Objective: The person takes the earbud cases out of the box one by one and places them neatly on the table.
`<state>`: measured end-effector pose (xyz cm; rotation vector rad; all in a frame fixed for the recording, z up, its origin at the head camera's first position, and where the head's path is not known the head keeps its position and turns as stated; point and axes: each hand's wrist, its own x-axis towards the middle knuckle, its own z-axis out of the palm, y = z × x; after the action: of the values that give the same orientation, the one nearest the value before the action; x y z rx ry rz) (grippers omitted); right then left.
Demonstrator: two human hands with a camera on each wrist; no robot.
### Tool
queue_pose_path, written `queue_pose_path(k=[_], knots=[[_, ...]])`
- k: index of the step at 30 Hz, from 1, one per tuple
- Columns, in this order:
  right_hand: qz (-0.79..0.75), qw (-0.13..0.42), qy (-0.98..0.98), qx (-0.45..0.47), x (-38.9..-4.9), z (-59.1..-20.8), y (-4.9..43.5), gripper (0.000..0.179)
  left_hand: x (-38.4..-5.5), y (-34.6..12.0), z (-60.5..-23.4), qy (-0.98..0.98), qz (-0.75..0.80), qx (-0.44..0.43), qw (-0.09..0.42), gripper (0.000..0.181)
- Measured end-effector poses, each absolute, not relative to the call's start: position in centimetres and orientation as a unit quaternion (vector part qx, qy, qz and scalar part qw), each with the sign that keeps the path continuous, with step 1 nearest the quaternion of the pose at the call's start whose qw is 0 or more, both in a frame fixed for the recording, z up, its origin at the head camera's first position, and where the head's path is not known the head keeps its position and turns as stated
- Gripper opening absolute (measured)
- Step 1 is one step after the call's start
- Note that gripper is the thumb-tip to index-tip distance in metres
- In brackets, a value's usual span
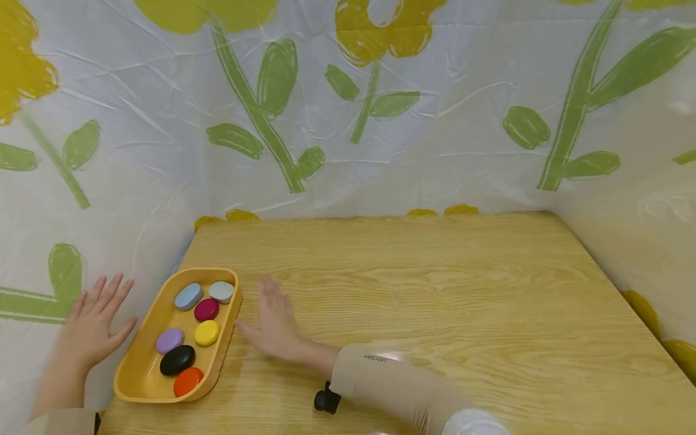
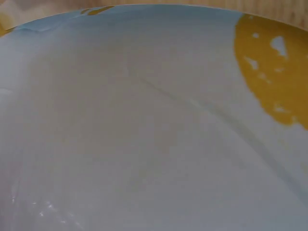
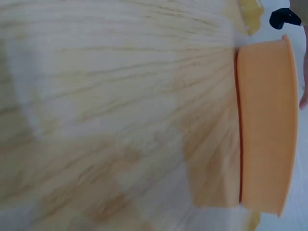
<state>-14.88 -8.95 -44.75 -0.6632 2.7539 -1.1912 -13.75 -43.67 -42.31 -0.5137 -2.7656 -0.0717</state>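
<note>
An orange-yellow tray [image 1: 136, 368] sits at the table's left end. In it lie several smooth, rounded pieces: a light blue one [image 1: 188, 296], a pale grey one [image 1: 221, 292], a magenta one [image 1: 206, 310], a yellow one [image 1: 207, 333], a purple one [image 1: 170, 341], a black one [image 1: 177, 360] and a red-orange one [image 1: 188, 382]. My left hand [image 1: 95, 329] is left of the tray, fingers spread, holding nothing. On the other side, my right hand [image 1: 276, 323] has its fingers extended and thumb toward the tray's right wall. The right wrist view shows the tray's side wall [image 3: 267, 127].
The wood-grain table [image 1: 435, 302] stretches away to the right of the tray. A white sheet [image 1: 380, 163] printed with yellow flowers and green leaves hangs behind the table and along both sides. A black wrist mount [image 1: 327, 400] sits under my right forearm.
</note>
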Motion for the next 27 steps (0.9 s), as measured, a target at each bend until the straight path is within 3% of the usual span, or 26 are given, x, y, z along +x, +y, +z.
queue_pose_path(k=[10,27], knots=[[-0.344,0.062,0.92,-0.176,-13.7,-44.8,-12.5,0.087,-13.5,-44.9,-43.5,-0.968,-0.007,-0.196,0.156,0.067],[-0.302,0.088,0.937,-0.15,-13.0,-46.2,-14.6,0.088,-13.2,-44.2,-44.8,-0.97,-0.03,-0.19,0.146,0.066]])
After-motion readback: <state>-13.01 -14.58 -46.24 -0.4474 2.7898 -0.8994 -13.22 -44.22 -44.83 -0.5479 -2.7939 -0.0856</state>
